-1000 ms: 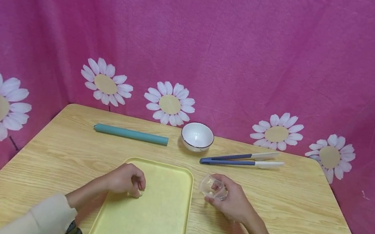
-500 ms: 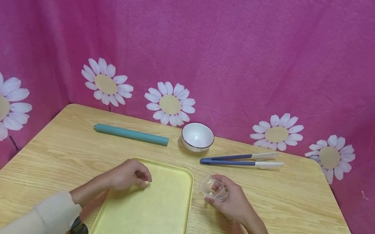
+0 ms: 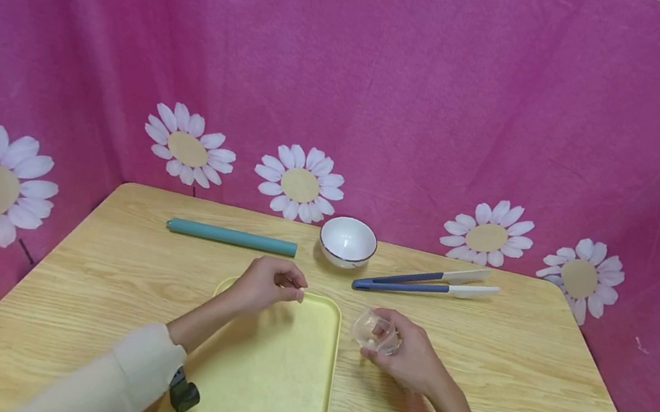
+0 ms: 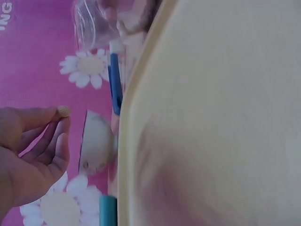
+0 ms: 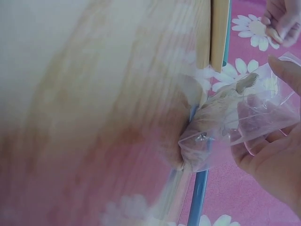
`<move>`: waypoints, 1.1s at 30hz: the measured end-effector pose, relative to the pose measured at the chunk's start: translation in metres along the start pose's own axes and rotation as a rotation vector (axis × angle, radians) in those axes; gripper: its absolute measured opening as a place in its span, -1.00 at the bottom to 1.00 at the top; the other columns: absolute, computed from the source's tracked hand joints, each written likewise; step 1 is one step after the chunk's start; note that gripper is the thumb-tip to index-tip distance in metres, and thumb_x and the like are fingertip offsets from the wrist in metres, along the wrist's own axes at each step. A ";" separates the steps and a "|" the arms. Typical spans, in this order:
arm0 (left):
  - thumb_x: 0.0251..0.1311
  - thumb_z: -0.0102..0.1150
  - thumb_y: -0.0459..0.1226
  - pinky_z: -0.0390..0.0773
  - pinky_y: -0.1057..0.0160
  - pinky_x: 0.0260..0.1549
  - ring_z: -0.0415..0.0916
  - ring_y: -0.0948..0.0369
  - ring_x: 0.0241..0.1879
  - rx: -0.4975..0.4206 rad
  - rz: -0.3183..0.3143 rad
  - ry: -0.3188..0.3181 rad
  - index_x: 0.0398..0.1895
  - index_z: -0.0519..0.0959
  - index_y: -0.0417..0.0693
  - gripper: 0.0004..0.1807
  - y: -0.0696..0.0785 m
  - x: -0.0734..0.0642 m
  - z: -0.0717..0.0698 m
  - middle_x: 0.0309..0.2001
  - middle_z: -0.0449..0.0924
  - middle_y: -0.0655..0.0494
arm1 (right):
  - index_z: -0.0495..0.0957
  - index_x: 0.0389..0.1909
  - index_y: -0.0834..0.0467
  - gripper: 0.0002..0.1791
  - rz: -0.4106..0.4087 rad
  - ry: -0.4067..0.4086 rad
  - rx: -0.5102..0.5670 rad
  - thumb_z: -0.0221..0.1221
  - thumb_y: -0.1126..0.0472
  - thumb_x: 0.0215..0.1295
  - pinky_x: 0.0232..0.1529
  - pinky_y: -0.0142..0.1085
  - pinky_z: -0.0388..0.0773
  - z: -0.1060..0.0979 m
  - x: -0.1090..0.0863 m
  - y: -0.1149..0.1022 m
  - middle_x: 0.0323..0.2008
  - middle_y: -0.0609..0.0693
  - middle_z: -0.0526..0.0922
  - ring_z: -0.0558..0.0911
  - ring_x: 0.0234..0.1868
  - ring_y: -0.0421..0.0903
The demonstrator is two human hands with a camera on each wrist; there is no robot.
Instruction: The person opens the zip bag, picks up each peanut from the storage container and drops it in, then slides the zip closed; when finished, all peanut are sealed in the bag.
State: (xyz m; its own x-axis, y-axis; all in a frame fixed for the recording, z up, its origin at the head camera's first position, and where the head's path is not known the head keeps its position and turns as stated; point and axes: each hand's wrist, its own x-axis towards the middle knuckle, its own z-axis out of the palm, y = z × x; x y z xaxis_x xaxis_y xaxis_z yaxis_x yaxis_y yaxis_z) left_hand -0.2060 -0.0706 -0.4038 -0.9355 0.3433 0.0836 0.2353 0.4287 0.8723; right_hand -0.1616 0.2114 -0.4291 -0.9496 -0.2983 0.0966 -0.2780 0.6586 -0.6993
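Note:
My left hand (image 3: 264, 286) pinches a small, pale, roundish piece (image 4: 63, 111) between thumb and fingertip; its surface looks ridged in the left wrist view. This hand is over the far edge of a yellow tray (image 3: 270, 394). Right of the tray, my right hand (image 3: 414, 359) holds a clear plastic cup (image 3: 366, 326), tilted with its mouth to the left. Something pale shows inside the cup in the head view. Through the cup wall the right wrist view shows pale shapes, blurred by reflections.
A white bowl with a dark rim (image 3: 347, 242) stands at the back of the wooden table (image 3: 536, 390). Left of it lies a teal cylinder (image 3: 231, 237); to its right are blue tongs with pale tips (image 3: 416, 282). A pink flowered curtain (image 3: 352, 77) closes off the back and sides.
My left hand has risen from the left part of the tray and moved right and away, to the tray's far edge, with the small piece pinched. The right hand and cup stay put.

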 end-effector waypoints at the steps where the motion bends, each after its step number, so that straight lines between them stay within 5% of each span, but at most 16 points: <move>1: 0.06 0.31 -0.41 0.50 0.39 -0.40 0.52 0.31 -0.41 -0.023 -0.007 0.019 -0.33 0.64 -0.20 -0.91 0.004 0.002 0.004 -0.40 0.64 0.02 | 0.46 0.13 0.11 -0.34 -0.001 0.000 -0.002 0.44 0.16 -0.07 -0.16 -0.33 0.52 0.000 0.000 0.000 -0.27 -0.05 0.65 0.59 -0.20 -0.18; 9: 0.06 0.31 -0.40 0.54 0.39 -0.38 0.54 0.31 -0.40 -0.058 0.075 0.067 -0.36 0.65 -0.21 -0.92 0.027 0.008 0.037 -0.38 0.67 -0.01 | 0.47 0.13 0.09 -0.34 -0.008 -0.003 -0.006 0.44 0.14 -0.06 -0.17 -0.31 0.52 0.001 0.000 0.001 -0.29 -0.06 0.64 0.58 -0.23 -0.19; 19: 0.05 0.30 -0.45 0.51 0.49 -0.43 0.55 0.35 -0.42 -0.182 0.124 -0.039 -0.35 0.64 -0.28 -0.92 0.038 0.010 0.071 -0.34 0.67 -0.09 | 0.46 0.14 0.11 -0.33 -0.019 -0.009 -0.015 0.43 0.11 -0.05 -0.23 -0.33 0.49 0.000 0.001 0.003 -0.30 -0.06 0.62 0.56 -0.26 -0.20; 33: 0.07 0.32 -0.36 0.50 0.45 -0.39 0.56 0.33 -0.36 -0.027 0.183 0.001 -0.38 0.69 -0.14 -0.95 0.036 0.008 0.071 -0.37 0.70 0.07 | 0.46 0.14 0.12 -0.34 -0.014 -0.012 -0.009 0.43 0.12 -0.05 -0.21 -0.33 0.51 0.000 0.000 0.000 -0.30 -0.06 0.62 0.56 -0.27 -0.21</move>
State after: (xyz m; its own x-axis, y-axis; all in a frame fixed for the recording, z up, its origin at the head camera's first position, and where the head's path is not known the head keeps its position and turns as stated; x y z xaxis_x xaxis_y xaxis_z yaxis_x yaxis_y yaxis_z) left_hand -0.1861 0.0070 -0.4064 -0.8780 0.4128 0.2425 0.3944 0.3365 0.8551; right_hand -0.1613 0.2116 -0.4297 -0.9438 -0.3157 0.0980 -0.2928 0.6606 -0.6913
